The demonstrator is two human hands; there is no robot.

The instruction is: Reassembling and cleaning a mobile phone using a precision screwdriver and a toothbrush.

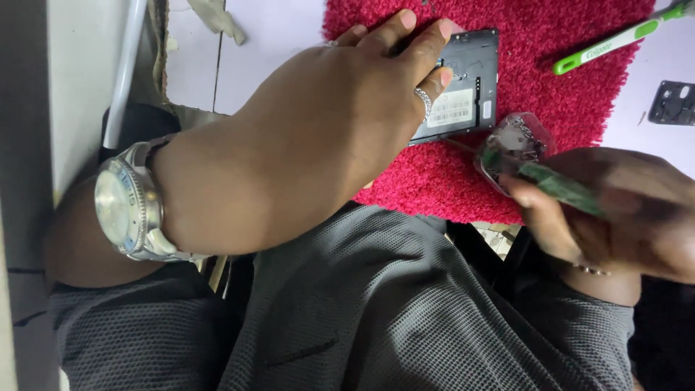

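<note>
We see the left hand lying flat, fingers spread, on a dark phone that has its back cover off; the fingertips press on its left part and hide it, and the hand grips nothing. The phone rests on a red mat on the pale bench, in front of the person's grey trousers. On the phone's open back, just right of the ring finger, we see a white rectangular label with small dark print, and beside it a smaller white sticker. The right hand is closed around a tool with a green handle; its clear round end hovers just beside the phone's lower right corner, over the mat. Well apart, at the upper right, a green and white toothbrush lies across the mat's edge, and a small black part lies on the bench.
</note>
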